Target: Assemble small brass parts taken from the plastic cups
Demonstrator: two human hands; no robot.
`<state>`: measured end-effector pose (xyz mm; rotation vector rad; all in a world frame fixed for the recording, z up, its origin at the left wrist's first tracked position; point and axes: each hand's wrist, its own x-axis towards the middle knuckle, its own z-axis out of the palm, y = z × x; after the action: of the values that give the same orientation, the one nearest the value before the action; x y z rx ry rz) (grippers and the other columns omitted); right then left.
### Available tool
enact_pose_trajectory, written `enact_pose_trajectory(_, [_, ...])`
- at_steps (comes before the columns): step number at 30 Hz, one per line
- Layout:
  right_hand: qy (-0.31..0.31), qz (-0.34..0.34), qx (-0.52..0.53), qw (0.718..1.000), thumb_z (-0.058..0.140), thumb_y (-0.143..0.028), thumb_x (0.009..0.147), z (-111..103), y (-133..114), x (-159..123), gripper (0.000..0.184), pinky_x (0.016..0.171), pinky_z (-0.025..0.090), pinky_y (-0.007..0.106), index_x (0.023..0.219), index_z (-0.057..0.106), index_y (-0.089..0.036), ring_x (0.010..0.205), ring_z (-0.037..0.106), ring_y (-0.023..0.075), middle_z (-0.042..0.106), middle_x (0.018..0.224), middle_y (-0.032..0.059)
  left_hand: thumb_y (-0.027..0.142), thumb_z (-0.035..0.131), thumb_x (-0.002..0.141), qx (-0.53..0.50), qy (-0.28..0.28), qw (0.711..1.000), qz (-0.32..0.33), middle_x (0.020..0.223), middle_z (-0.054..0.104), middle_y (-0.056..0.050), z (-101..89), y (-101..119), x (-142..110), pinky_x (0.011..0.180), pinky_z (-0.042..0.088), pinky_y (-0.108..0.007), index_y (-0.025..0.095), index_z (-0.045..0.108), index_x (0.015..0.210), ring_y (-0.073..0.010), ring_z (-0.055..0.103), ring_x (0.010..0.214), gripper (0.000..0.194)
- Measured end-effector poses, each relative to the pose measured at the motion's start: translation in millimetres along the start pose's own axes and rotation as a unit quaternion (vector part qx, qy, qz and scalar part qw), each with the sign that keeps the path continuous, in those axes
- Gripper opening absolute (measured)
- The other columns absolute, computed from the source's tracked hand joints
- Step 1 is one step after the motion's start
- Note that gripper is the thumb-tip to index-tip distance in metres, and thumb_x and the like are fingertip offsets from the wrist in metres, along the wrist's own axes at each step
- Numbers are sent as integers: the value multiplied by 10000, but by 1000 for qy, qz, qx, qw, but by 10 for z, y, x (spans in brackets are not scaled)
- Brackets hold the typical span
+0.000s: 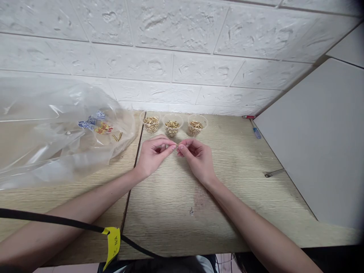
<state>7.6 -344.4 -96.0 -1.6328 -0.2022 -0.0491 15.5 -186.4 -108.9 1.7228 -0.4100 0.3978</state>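
Note:
Both hands meet over the tabletop just in front of the cups. Pinched between thumb and fingers, my left hand [155, 153] holds one end of a small brass-coloured pin [176, 145]. At the other end, the fingertips of my right hand [197, 155] are closed on the same piece. Most of it is hidden by the fingers. Behind the hands stand three clear plastic cups, a left one [151, 123], a middle one [172, 125] and a right one [196, 126], each holding many small brass-coloured metal pieces.
At the left lies a large clear plastic bag [57, 151] with wrappers and a few brass pieces. A screwdriver [256, 132] and a metal tool [273, 173] lie near a white panel [318, 144]. A screw [191, 211] rests in front. A black cable [51, 218] crosses the left forearm.

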Motion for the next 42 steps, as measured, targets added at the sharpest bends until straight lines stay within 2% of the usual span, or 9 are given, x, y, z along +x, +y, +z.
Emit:
enact_pose_trajectory(4, [-14, -29, -81, 996, 618, -311, 831, -36, 6, 9, 161, 639, 454, 288, 757, 635, -169, 637, 579, 144, 621, 670, 17, 242, 711, 793, 24, -8, 999, 39, 698, 628, -19, -8, 3, -5, 453, 316, -204, 171, 735, 762, -56, 406, 499, 81])
enact_pose_trajectory(11, [-28, -48, -137, 989, 589, -291, 849, -40, 3, 4, 182, 580, 392, 263, 724, 631, -165, 611, 536, 137, 603, 648, 13, 242, 692, 812, 49, -21, 997, 60, 698, 637, -24, -16, -1, -18, 440, 318, -200, 173, 733, 767, -62, 435, 498, 93])
enact_pose_trajectory(19, [-42, -146, -247, 957, 557, -228, 874, -86, -76, -3, 178, 592, 379, 264, 724, 634, -172, 597, 512, 133, 604, 651, 12, 233, 676, 824, 51, -38, 996, 69, 735, 647, -36, -25, -21, -28, 443, 326, -195, 160, 732, 788, -59, 443, 503, 98])
enact_pose_trajectory(21, [-41, -126, -233, 963, 564, -250, 874, -83, -63, 2, 182, 593, 384, 267, 725, 636, -174, 602, 520, 137, 605, 652, 13, 254, 682, 821, 48, -33, 997, 56, 727, 644, -34, -16, -24, -26, 439, 321, -199, 166, 733, 786, -62, 439, 499, 108])
enact_pose_trajectory(25, [-38, -24, -107, 993, 610, -336, 842, -55, -9, 20, 196, 595, 421, 269, 745, 627, -167, 630, 562, 145, 615, 678, 21, 272, 707, 803, 38, -7, 999, 36, 672, 608, -19, 9, -22, -18, 451, 322, -202, 172, 736, 781, -71, 433, 513, 106])
enact_pose_trajectory(28, [-31, 4, -59, 998, 627, -369, 824, -40, 15, 30, 213, 613, 445, 276, 770, 628, -163, 630, 568, 139, 613, 691, 21, 284, 708, 804, 33, -15, 999, 30, 715, 628, -26, 17, -23, -13, 471, 338, -206, 185, 747, 818, -76, 447, 537, 108])
enact_pose_trajectory(36, [-31, -5, -72, 997, 625, -344, 821, -42, 3, 26, 188, 624, 448, 279, 781, 636, -161, 642, 568, 138, 616, 702, 20, 270, 678, 832, 31, -27, 999, 34, 766, 657, -42, -2, -35, -12, 505, 365, -212, 189, 761, 859, -92, 512, 595, 120])
enact_pose_trajectory(42, [-36, -66, -152, 986, 595, -293, 854, -78, -36, 17, 166, 596, 415, 265, 757, 644, -169, 631, 550, 139, 628, 683, 18, 296, 678, 832, 38, -34, 998, 34, 721, 663, -37, -11, -24, -14, 484, 369, -215, 184, 758, 822, -89, 496, 547, 138])
